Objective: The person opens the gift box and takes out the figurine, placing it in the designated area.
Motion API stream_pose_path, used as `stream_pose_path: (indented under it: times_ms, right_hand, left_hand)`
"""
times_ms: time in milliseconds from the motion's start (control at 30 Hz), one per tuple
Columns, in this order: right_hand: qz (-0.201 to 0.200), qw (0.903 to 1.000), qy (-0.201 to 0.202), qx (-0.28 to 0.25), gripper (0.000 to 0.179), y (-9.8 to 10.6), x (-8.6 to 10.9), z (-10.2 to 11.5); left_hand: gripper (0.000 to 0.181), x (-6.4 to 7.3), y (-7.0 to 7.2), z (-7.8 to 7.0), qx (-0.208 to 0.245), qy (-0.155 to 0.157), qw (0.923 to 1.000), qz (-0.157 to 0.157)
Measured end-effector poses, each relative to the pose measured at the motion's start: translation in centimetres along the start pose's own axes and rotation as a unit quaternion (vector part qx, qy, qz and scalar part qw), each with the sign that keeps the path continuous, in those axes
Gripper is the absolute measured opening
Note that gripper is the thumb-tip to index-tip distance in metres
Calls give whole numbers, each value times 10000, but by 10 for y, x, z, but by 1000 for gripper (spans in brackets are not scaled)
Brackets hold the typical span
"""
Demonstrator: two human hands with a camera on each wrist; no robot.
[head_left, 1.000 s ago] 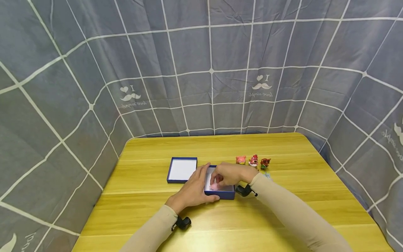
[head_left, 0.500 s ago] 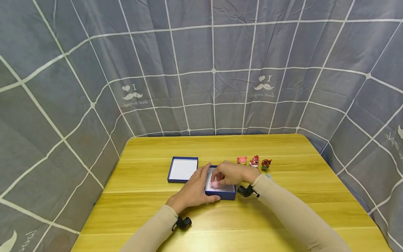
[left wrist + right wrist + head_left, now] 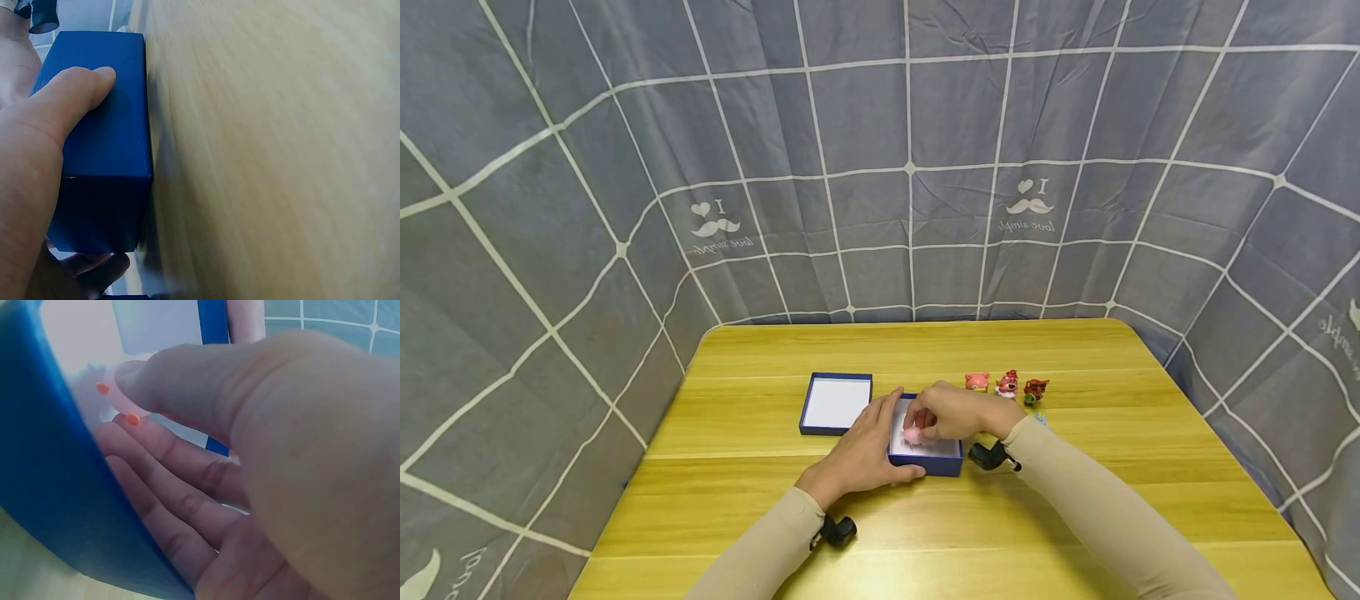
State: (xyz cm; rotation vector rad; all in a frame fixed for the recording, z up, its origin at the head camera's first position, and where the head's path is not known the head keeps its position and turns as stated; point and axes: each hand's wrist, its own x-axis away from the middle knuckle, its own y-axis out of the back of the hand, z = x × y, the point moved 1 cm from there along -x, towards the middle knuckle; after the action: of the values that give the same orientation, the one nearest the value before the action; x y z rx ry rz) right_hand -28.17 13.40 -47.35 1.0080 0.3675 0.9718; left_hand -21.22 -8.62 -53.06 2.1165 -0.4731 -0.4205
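Observation:
A blue box [image 3: 937,464] with a white inside stands on the table in front of me. My left hand [image 3: 863,448] holds it at its left end; in the left wrist view the thumb lies along one blue side [image 3: 119,134] and fingertips show past the far corner. Reaching inside, my right hand [image 3: 950,412] pinches a small pale pink figurine [image 3: 912,436] between thumb and fingers, low in the box. In the right wrist view two small orange bits stick out from the pink figurine [image 3: 119,403], partly covered by the thumb.
Left of the box lies a white-lined blue lid [image 3: 836,404]. Behind my right hand stand a pink figurine [image 3: 977,382], a pink and red one [image 3: 1007,384] and a brown-red one [image 3: 1034,391]. A light blue piece [image 3: 1040,418] is partly hidden by my right sleeve.
The pink figurine shows slightly more clearly between the right fingers, a little higher in view. Both hands otherwise stay at the box; the whole head view has shifted slightly.

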Motion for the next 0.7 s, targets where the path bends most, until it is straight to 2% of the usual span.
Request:
stream_pose_path:
  times_ms: [400, 700]
  right_hand:
    - [-302, 9995, -86, -103, 13, 0, 5, 1]
    - [-549, 9981, -39, -269, 6, -1, 8, -2]
  left_hand:
    - [135, 0, -1, 1, -71, 15, 10000, 22]
    - [134, 1, -1, 0, -34, 24, 10000, 30]
